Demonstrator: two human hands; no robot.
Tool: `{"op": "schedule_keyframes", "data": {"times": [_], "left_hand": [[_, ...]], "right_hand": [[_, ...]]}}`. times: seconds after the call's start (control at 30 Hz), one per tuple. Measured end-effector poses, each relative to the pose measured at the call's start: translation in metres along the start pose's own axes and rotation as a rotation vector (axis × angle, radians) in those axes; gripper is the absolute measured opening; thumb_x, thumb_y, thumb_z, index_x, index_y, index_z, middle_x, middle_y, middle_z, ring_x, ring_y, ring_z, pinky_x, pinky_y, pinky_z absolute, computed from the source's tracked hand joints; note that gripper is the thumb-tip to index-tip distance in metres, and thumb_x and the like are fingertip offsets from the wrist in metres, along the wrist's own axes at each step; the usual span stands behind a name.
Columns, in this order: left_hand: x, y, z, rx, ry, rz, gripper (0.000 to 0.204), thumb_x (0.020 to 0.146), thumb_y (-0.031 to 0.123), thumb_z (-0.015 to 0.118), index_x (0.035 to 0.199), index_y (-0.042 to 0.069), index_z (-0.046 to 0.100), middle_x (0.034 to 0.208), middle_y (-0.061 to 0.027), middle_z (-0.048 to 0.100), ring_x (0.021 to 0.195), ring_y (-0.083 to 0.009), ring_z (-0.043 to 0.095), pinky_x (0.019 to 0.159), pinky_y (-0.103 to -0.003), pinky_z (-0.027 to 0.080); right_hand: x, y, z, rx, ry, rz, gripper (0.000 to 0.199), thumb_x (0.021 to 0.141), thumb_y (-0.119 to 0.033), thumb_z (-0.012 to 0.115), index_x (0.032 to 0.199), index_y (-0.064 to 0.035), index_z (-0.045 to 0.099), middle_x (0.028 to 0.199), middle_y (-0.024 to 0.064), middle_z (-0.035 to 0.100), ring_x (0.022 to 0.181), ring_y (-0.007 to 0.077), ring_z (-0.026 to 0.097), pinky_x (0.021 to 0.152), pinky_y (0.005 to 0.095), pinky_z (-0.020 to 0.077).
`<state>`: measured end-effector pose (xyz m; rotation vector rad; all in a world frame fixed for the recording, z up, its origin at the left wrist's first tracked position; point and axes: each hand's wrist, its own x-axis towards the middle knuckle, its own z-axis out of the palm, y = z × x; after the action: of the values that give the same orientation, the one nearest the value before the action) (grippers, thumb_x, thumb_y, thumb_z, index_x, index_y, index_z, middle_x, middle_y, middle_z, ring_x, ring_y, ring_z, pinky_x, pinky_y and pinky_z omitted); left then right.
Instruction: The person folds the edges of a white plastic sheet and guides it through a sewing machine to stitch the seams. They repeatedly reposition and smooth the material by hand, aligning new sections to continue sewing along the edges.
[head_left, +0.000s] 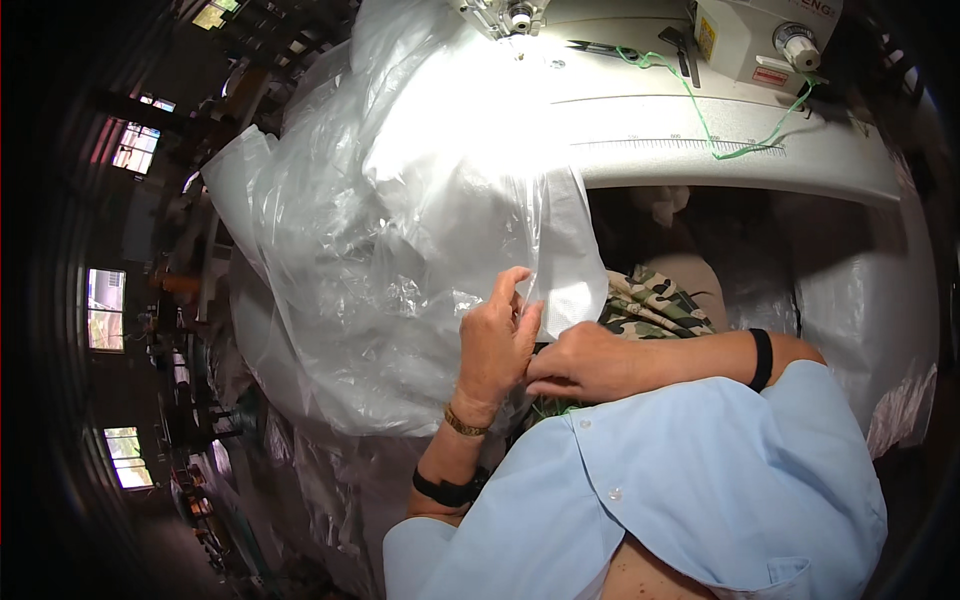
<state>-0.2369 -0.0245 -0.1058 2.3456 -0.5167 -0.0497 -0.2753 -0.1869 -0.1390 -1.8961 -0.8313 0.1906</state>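
Note:
A large translucent white plastic sheet [330, 250] drapes in folds off the near left of the sewing table. My left hand [490, 345] is at its near edge, index finger and thumb curled around a gathered fold that runs down from the lamp-lit area. Just right of it, my right hand [580, 362] is closed, knuckles up, its fingertips pointing at my left wrist. Whatever the right fingers hold is hidden. Beyond the sheet, the sewing machine's needle area [520, 20] is under a bright light, and glare washes out the plastic below it.
Green cord [718, 150] loops over the table's front edge [740, 165] from the machine's dial [798, 48]. A slim dark tool [600, 48] and a black flat tool [682, 55] lie on the tabletop. Camouflage cloth [655, 305] covers my lap.

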Motion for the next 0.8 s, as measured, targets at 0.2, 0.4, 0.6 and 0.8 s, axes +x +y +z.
{"op": "schedule_keyframes", "data": {"times": [0.2, 0.4, 0.6, 0.8], "left_hand": [[-0.014, 0.000, 0.013, 0.120, 0.172, 0.087, 0.017, 0.091, 0.009, 0.064, 0.106, 0.003, 0.059, 0.064, -0.0122, 0.061, 0.055, -0.0293, 0.062, 0.052, -0.036, 0.047], [-0.015, 0.008, 0.015, 0.197, 0.169, 0.245, 0.008, 0.091, 0.006, 0.065, 0.097, 0.002, 0.061, 0.072, -0.0149, 0.065, 0.061, -0.0309, 0.065, 0.053, -0.034, 0.048], [-0.013, 0.008, 0.015, 0.009, 0.125, 0.222, 0.009, 0.088, 0.002, 0.065, 0.096, 0.002, 0.062, 0.077, -0.0157, 0.061, 0.063, -0.0324, 0.063, 0.055, -0.036, 0.047], [-0.017, 0.001, 0.010, 0.064, 0.100, 0.210, 0.013, 0.085, 0.000, 0.065, 0.097, 0.002, 0.062, 0.081, -0.0144, 0.055, 0.065, -0.0331, 0.059, 0.057, -0.039, 0.046]], "right_hand": [[-0.016, 0.045, -0.028, -0.122, 0.780, 0.164, 0.031, 0.084, -0.009, 0.071, 0.110, -0.0008, 0.056, 0.092, 0.0095, 0.058, 0.083, 0.0201, 0.057, 0.077, 0.0326, 0.0486], [-0.017, 0.078, -0.004, 0.285, 0.618, 0.482, 0.029, 0.090, -0.013, 0.061, 0.113, 0.0037, 0.056, 0.092, 0.0142, 0.063, 0.083, 0.0195, 0.059, 0.079, 0.0335, 0.0495], [-0.013, 0.036, 0.004, 0.379, 0.367, 0.251, 0.021, 0.094, -0.013, 0.053, 0.100, 0.0056, 0.062, 0.070, 0.0117, 0.059, 0.068, 0.0115, 0.055, 0.063, 0.0323, 0.0467], [-0.014, 0.007, 0.008, 0.161, 0.257, 0.248, 0.015, 0.091, -0.011, 0.058, 0.087, 0.0023, 0.061, 0.071, 0.0201, 0.061, 0.065, 0.0328, 0.061, 0.061, 0.0401, 0.0485]]}}
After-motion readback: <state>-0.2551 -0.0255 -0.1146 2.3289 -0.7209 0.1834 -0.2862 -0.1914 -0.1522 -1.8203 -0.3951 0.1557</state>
